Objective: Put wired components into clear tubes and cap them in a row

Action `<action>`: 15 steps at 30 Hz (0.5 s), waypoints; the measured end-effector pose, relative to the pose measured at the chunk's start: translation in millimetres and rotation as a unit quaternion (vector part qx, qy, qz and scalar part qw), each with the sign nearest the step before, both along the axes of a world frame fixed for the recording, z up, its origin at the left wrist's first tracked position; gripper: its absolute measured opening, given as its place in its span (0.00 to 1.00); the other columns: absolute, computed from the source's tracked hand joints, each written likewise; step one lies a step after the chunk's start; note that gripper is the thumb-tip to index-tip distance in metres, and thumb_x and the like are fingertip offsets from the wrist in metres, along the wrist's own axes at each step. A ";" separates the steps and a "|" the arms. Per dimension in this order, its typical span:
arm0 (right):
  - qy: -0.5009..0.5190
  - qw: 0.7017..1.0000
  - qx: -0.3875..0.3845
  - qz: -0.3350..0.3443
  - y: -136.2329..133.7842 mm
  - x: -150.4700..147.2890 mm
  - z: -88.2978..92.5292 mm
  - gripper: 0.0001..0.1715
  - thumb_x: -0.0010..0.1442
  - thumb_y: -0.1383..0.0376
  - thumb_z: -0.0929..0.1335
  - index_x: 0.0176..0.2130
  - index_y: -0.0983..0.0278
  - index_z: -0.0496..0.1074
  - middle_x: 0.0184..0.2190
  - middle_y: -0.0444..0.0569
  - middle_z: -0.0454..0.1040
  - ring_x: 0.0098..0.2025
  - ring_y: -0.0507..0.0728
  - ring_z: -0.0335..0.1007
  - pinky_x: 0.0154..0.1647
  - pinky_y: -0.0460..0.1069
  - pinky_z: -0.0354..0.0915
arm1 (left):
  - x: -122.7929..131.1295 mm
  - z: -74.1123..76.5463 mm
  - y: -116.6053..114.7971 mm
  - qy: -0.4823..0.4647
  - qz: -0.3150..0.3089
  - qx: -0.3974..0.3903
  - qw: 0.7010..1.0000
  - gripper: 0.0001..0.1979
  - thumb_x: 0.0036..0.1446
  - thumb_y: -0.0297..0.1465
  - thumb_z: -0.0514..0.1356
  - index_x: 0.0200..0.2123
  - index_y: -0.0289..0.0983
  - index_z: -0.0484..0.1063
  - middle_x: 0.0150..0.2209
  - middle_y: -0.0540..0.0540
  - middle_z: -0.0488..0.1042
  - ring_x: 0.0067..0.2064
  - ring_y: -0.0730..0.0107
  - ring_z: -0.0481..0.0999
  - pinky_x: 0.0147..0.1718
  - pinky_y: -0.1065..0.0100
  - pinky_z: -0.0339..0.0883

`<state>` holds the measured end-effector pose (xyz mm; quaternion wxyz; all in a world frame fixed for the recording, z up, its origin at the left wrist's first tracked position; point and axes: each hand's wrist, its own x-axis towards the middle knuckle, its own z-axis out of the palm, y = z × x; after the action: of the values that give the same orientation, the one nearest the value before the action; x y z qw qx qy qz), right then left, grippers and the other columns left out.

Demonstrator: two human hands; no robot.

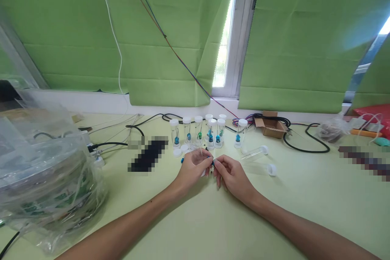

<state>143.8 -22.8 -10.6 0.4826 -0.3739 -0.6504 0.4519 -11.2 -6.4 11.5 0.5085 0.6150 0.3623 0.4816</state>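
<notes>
Both hands meet low over the middle of the table. My left hand (196,163) pinches a small dark blue piece (212,163), too small to name. From the other side, the fingertips of my right hand (230,170) close on the same piece. Just behind stand several clear tubes with white caps (211,132), holding small blue or green pieces on stems. Two clear tubes (255,153) lie on their sides to the right of my right hand. A loose white cap (177,152) and a small blue piece (182,160) lie beside my left hand.
A large plastic-wrapped bundle (55,195) fills the left side of the table. Black cables (158,117) run along the back to a small open cardboard box (272,127). A blurred dark object (149,155) lies left of the tubes. Plastic bags (333,128) sit at the far right.
</notes>
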 end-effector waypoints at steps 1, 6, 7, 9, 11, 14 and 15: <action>-0.004 1.000 0.000 0.002 -0.4 0.1 0.3 0.22 0.64 0.48 0.62 0.31 0.63 0.66 0.24 0.43 0.69 0.18 0.49 0.64 0.16 0.44 0.59 | -0.2 -0.4 0.3 0.007 0.000 0.006 1.000 0.08 0.55 0.34 0.62 0.30 0.35 0.70 0.21 0.53 0.68 0.22 0.75 0.67 0.25 0.71 0.59; -0.025 1.000 -0.002 0.013 -0.5 0.6 0.2 0.26 0.66 0.47 0.59 0.28 0.63 0.64 0.22 0.42 0.67 0.17 0.48 0.65 0.15 0.43 0.57 | 0.2 -1.4 1.5 0.034 0.005 0.031 0.999 0.09 0.55 0.36 0.62 0.32 0.36 0.70 0.22 0.53 0.68 0.23 0.75 0.66 0.26 0.71 0.60; -0.029 0.999 -0.003 0.015 -0.1 0.8 -0.1 0.26 0.67 0.47 0.58 0.28 0.63 0.64 0.22 0.41 0.66 0.17 0.48 0.65 0.15 0.43 0.57 | 0.3 -1.5 1.5 0.035 0.006 0.034 0.999 0.09 0.55 0.36 0.62 0.32 0.36 0.70 0.22 0.53 0.68 0.23 0.75 0.67 0.26 0.71 0.60; -0.033 0.999 -0.004 0.017 0.9 1.1 -1.0 0.27 0.67 0.47 0.57 0.28 0.63 0.64 0.21 0.41 0.65 0.16 0.48 0.64 0.15 0.43 0.56 | 0.3 -1.3 1.1 0.034 0.006 0.035 0.999 0.09 0.55 0.37 0.62 0.32 0.36 0.70 0.22 0.53 0.69 0.22 0.75 0.67 0.26 0.71 0.60; -0.033 0.999 -0.006 0.019 1.8 1.2 -2.3 0.28 0.67 0.46 0.57 0.28 0.63 0.64 0.20 0.40 0.64 0.16 0.48 0.63 0.15 0.43 0.57 | 0.5 -0.6 0.5 0.026 0.005 0.032 0.999 0.10 0.54 0.37 0.63 0.31 0.36 0.70 0.22 0.52 0.69 0.22 0.75 0.67 0.25 0.70 0.60; -0.021 0.999 -0.013 0.023 2.4 0.7 -3.9 0.28 0.66 0.46 0.57 0.28 0.63 0.64 0.19 0.39 0.62 0.15 0.48 0.63 0.14 0.43 0.57 | 1.3 1.2 -0.5 0.008 0.004 0.012 1.000 0.10 0.52 0.37 0.64 0.29 0.36 0.71 0.21 0.52 0.69 0.21 0.75 0.66 0.24 0.71 0.60; -0.018 0.999 -0.015 0.024 2.3 0.3 -4.0 0.27 0.66 0.46 0.57 0.28 0.63 0.64 0.19 0.39 0.61 0.15 0.48 0.63 0.14 0.43 0.57 | 1.7 1.8 -0.7 0.003 0.004 0.003 1.000 0.10 0.52 0.37 0.64 0.29 0.36 0.71 0.21 0.52 0.69 0.21 0.75 0.66 0.24 0.71 0.59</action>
<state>144.1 -20.5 -14.5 0.4542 -0.3736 -0.6608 0.4663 -9.5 -7.1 13.3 0.5034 0.6165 0.3647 0.4833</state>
